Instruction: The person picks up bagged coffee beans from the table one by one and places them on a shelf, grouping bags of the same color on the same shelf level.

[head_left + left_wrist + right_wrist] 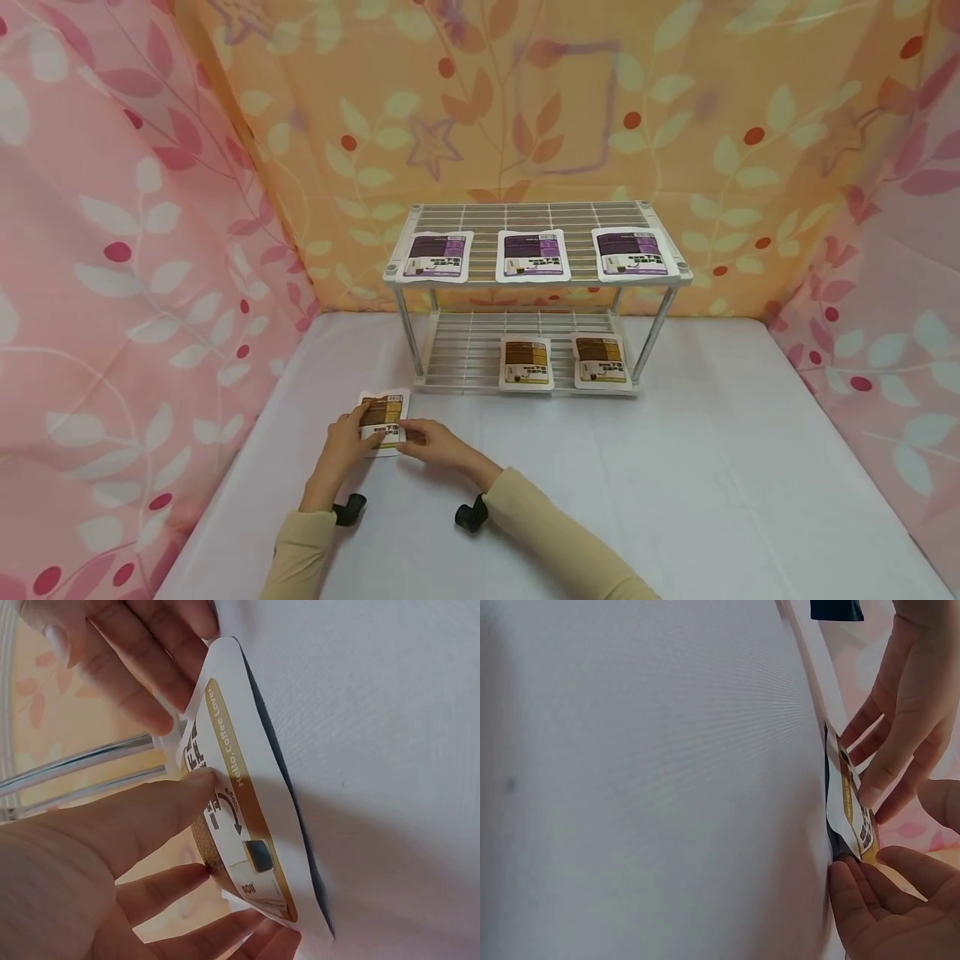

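A flat white pouch with a brown-and-gold label (393, 407) lies on the white tablecloth, left of the rack. "Hello, Coffee Lover" is legible on this coffee pouch (225, 735) in the left wrist view. My left hand (345, 442) holds it from the left, thumb on the printed face and other fingers along the far and left edges. From the right, my right hand (437, 447) pinches the pouch's edge. In the right wrist view, the right hand (892, 919) has its thumb above that edge and fingers at its underside.
A two-tier white wire rack (538, 283) stands at the back. Three purple-labelled pouches, including the middle one (533, 256), lie on its top tier. Two brown-labelled pouches, one here (526, 364), sit toward the lower tier's right. Patterned cloth (525, 108) hangs behind.
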Demonstrator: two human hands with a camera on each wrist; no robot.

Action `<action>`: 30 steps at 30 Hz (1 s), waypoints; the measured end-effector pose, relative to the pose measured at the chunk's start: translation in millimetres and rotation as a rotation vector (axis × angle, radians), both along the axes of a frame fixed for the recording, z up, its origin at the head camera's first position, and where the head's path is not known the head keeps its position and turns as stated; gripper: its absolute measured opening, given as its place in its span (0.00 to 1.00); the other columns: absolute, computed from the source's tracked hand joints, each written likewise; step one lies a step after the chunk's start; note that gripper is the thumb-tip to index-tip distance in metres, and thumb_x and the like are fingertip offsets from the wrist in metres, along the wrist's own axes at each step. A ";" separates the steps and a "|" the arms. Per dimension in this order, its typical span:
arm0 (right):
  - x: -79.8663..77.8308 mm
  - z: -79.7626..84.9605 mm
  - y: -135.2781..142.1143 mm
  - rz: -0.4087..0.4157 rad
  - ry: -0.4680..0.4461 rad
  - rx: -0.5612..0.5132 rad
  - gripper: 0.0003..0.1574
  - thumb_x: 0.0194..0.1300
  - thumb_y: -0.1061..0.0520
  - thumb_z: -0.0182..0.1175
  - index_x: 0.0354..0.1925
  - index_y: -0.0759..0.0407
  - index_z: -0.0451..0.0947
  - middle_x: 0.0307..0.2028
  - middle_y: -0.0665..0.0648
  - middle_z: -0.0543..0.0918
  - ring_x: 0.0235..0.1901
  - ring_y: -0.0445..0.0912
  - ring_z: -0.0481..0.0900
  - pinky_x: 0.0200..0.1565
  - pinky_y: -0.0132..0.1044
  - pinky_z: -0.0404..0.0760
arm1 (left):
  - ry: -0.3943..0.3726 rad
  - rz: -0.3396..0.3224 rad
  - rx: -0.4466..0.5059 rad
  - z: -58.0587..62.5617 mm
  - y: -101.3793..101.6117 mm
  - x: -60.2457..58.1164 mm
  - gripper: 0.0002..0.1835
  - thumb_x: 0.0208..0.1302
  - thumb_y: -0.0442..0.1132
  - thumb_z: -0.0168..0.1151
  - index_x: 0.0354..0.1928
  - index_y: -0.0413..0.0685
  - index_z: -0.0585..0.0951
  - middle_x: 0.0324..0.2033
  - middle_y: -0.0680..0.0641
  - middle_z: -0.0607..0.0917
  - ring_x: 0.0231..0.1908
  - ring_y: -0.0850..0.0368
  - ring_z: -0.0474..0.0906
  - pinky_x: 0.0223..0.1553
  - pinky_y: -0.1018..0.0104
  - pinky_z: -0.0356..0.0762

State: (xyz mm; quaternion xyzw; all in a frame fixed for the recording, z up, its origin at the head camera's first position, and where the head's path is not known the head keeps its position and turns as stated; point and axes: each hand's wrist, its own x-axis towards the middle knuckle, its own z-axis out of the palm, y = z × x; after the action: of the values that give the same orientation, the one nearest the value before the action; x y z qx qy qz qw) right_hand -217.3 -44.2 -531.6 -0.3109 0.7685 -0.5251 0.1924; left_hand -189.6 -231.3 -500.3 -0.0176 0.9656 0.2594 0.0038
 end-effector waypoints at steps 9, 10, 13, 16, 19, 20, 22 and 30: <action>5.3 1.5 4.3 -0.037 0.075 0.010 0.30 0.60 0.54 0.54 0.57 0.68 0.64 0.49 0.62 0.75 0.47 0.49 0.74 0.46 0.31 0.74 | 0.014 -0.014 0.021 2.9 4.1 4.7 0.36 0.50 0.42 0.63 0.60 0.36 0.62 0.50 0.29 0.70 0.47 0.33 0.66 0.44 0.42 0.66; 5.9 1.1 4.9 -0.042 0.086 0.014 0.29 0.60 0.54 0.54 0.57 0.68 0.64 0.49 0.62 0.75 0.47 0.49 0.74 0.46 0.31 0.74 | 0.022 -0.017 0.020 3.2 4.5 4.8 0.36 0.49 0.42 0.63 0.60 0.37 0.62 0.50 0.29 0.70 0.47 0.34 0.66 0.44 0.42 0.66; 8.0 1.0 6.7 -0.054 0.118 0.025 0.29 0.61 0.53 0.53 0.56 0.67 0.65 0.48 0.61 0.75 0.46 0.48 0.75 0.46 0.30 0.74 | 0.042 -0.026 0.017 3.8 5.9 5.0 0.36 0.48 0.40 0.65 0.59 0.36 0.63 0.49 0.30 0.71 0.47 0.35 0.67 0.44 0.43 0.66; 10.2 2.9 9.3 -0.062 0.158 0.036 0.28 0.60 0.54 0.53 0.55 0.68 0.65 0.46 0.62 0.75 0.45 0.49 0.75 0.45 0.29 0.74 | 0.041 -0.037 0.025 3.1 7.3 5.1 0.37 0.46 0.38 0.66 0.59 0.36 0.64 0.49 0.30 0.71 0.47 0.35 0.67 0.45 0.43 0.66; 12.1 4.8 12.8 -0.072 0.200 0.055 0.27 0.60 0.55 0.54 0.55 0.69 0.66 0.45 0.63 0.75 0.43 0.48 0.76 0.44 0.28 0.74 | 0.023 -0.038 0.040 1.4 9.4 5.6 0.38 0.45 0.37 0.67 0.59 0.37 0.63 0.50 0.31 0.70 0.49 0.36 0.66 0.47 0.43 0.65; 12.4 4.6 13.8 -0.078 0.219 0.062 0.27 0.60 0.56 0.54 0.54 0.69 0.66 0.45 0.63 0.75 0.43 0.48 0.76 0.43 0.28 0.74 | 0.019 -0.038 0.043 0.8 10.4 5.9 0.38 0.44 0.37 0.68 0.59 0.37 0.63 0.51 0.31 0.70 0.49 0.36 0.66 0.47 0.43 0.65; 13.2 4.5 16.0 -0.090 0.234 0.070 0.27 0.60 0.57 0.54 0.54 0.69 0.66 0.45 0.63 0.75 0.42 0.47 0.76 0.42 0.28 0.74 | 0.019 -0.037 0.054 -0.4 12.5 6.3 0.38 0.44 0.36 0.68 0.59 0.38 0.63 0.51 0.31 0.70 0.50 0.35 0.65 0.48 0.43 0.65; 15.6 4.5 23.7 -0.113 0.317 0.074 0.25 0.58 0.59 0.54 0.53 0.71 0.67 0.45 0.64 0.74 0.42 0.49 0.76 0.43 0.28 0.74 | 0.032 -0.034 0.093 -2.3 19.7 9.5 0.38 0.43 0.34 0.68 0.59 0.40 0.65 0.52 0.31 0.69 0.52 0.36 0.65 0.49 0.43 0.64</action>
State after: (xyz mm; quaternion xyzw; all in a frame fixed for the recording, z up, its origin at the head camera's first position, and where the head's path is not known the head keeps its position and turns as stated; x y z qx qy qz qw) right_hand -201.7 -20.5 -527.1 -0.3387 0.8244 -0.4507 0.0502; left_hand -180.1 -211.6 -502.6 0.0031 0.9526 0.3043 -0.0066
